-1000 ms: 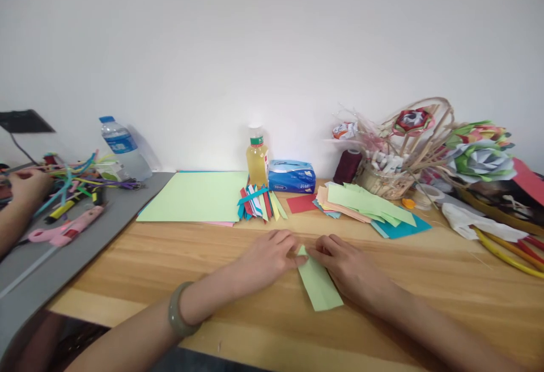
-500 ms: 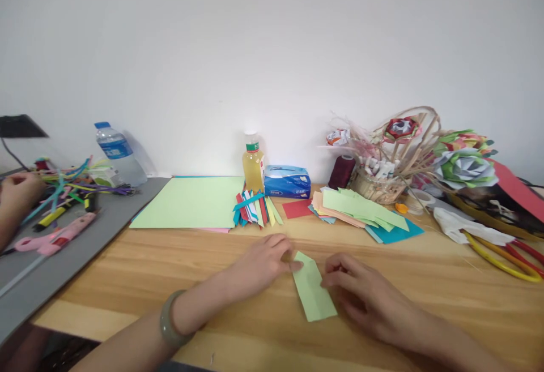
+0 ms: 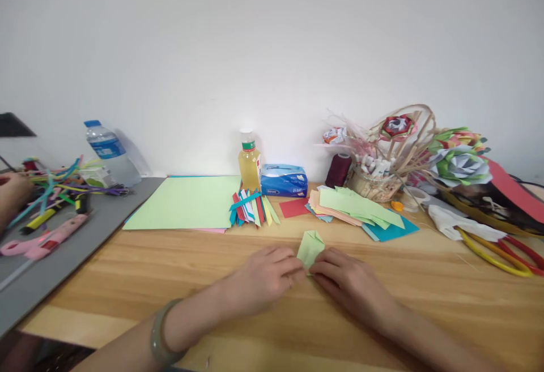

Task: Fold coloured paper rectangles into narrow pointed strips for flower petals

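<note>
Between my hands is a small piece of light green paper (image 3: 311, 246), its far end folded into angled corners. My left hand (image 3: 272, 273) is closed at the paper's near left edge, thumb and fingers pinched together there. On the other side my right hand (image 3: 346, 281) pinches the near right edge, fingertips close to those of the left. The paper's near end is partly hidden by my fingers. A greyish-green bangle (image 3: 159, 335) circles my left wrist.
Large light green sheets (image 3: 182, 202), paper strips (image 3: 250, 208), a juice bottle (image 3: 250, 165), a tissue pack (image 3: 284, 180) and cut paper (image 3: 357, 205) line the back. At right are a flower basket (image 3: 374, 185) and scissors (image 3: 493, 253). A pink glue gun (image 3: 46, 239) and another person's hand (image 3: 15, 191) are left.
The green paper has moved away from me and now looks shorter, its near end covered by my fingers. My hands have come closer together, both at its near end. The view has shifted slightly.
</note>
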Motion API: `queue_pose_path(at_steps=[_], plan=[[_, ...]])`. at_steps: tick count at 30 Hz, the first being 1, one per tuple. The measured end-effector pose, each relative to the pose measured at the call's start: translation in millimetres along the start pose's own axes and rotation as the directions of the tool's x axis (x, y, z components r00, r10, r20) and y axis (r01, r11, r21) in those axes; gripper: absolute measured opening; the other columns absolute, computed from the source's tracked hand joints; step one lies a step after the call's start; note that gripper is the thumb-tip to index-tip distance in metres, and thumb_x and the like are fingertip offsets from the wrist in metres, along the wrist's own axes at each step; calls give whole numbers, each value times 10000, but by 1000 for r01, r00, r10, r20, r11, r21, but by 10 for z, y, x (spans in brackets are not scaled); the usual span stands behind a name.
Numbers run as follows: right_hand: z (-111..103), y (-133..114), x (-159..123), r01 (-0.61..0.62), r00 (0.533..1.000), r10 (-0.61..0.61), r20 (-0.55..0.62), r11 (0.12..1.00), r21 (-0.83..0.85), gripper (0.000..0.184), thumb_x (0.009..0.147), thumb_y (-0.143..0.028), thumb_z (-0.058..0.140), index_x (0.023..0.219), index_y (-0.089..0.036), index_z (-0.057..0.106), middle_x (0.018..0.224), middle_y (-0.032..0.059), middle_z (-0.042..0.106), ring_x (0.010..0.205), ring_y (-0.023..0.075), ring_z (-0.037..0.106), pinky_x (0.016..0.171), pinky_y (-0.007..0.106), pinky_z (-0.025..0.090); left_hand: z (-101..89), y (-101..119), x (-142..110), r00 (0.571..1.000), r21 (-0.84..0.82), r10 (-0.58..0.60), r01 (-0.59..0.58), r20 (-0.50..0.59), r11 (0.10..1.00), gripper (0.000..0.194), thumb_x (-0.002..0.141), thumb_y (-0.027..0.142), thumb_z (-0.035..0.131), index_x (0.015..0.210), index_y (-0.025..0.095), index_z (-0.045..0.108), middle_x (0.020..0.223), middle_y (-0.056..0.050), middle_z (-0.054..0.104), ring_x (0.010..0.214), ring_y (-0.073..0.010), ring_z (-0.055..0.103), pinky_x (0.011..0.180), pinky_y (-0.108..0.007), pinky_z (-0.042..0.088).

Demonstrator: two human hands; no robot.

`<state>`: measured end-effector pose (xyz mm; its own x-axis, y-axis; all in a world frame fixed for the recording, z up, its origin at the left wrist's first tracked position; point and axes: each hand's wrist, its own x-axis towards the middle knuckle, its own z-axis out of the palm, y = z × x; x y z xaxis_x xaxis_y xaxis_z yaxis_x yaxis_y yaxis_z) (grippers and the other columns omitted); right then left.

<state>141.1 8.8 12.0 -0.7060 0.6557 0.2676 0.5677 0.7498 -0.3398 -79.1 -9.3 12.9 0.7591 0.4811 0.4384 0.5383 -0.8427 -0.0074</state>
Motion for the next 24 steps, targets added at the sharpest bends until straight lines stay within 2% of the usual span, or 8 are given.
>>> queue_pose_path(at_steps=[4,9,12,18,24], plan=[[-10,62,72,-77,997,70,39,976,205,153,865,-190,486,809,-186,628,830,47,602,773,155,568,683,260,441,62,-43,-62,995,52,-1,-4,97,999,190,938,163,388,974,142,574,934,-52,606,926,-171,510,785,-290,432],[-66,95,131,-167,985,142,100,928,332,139,831,-189,511,762,-180,632,815,39,604,746,151,571,663,256,438,20,-41,-66,986,43,-17,10,167,999,216,938,153,363,1055,151,546,958,-67,605,952,-177,520,815,-297,437],[-92,101,165,-202,978,164,132,908,367,118,801,-174,529,741,-179,631,796,27,600,723,146,566,646,250,430,4,-33,-48,987,19,-21,18,161,1000,235,929,141,372,1114,143,518,979,-66,602,951,-174,521,813,-293,445],[-129,108,206,-217,972,158,173,886,409,124,794,-173,530,730,-173,636,787,20,595,703,137,555,639,241,417,38,-28,-39,986,22,-59,56,155,998,176,936,162,397,1029,141,546,987,-45,586,920,-165,511,805,-272,445],[-122,153,235,-231,966,159,206,888,398,124,790,-171,521,737,-170,634,781,16,589,691,130,545,620,230,404,83,-25,-40,988,42,-46,40,144,998,193,934,156,403,1090,135,513,1009,-57,575,935,-170,509,824,-279,450]])
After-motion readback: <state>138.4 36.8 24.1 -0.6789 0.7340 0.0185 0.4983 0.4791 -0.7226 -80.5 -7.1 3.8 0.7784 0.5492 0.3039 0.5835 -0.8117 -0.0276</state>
